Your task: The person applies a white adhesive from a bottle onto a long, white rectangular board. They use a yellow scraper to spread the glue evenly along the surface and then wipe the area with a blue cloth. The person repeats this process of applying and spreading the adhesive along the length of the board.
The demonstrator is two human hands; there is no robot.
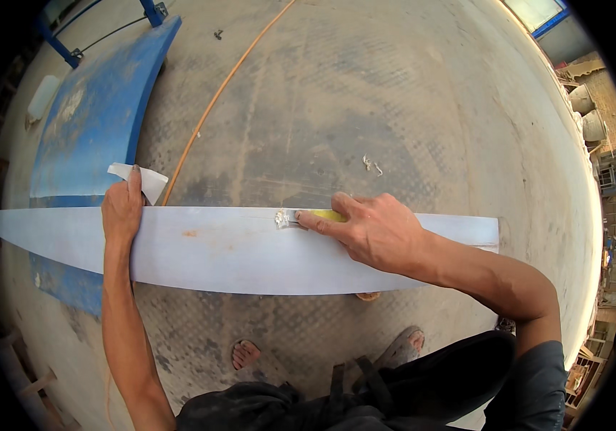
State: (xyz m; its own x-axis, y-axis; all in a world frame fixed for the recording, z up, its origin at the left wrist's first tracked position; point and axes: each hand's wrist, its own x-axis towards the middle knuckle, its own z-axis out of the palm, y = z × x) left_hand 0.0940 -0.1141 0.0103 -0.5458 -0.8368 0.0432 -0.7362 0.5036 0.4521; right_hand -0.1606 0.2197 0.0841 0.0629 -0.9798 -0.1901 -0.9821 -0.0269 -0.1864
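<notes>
A long pale panel (200, 262) with a curved near edge lies crosswise in front of me. My right hand (380, 230) is closed round a yellow-handled scraper (328, 215), and its metal end rests on the panel. Whitish scrapings (281, 219) are bunched at the blade, close to the panel's far edge. Toward the left end, my left hand (121, 208) rests at that same edge. A folded white sheet (151, 184) is pinched under its thumb and sticks out past the edge. A faint orange-brown mark (190, 233) shows on the panel between my hands.
Under the panel's left part is a dusty blue curved sheet (96, 122), with a blue metal frame (56, 43) beyond it. An orange hose (229, 79) runs across the concrete floor (365, 86). Small white scraps (373, 165) lie there. My feet (245, 353) stand just below the panel.
</notes>
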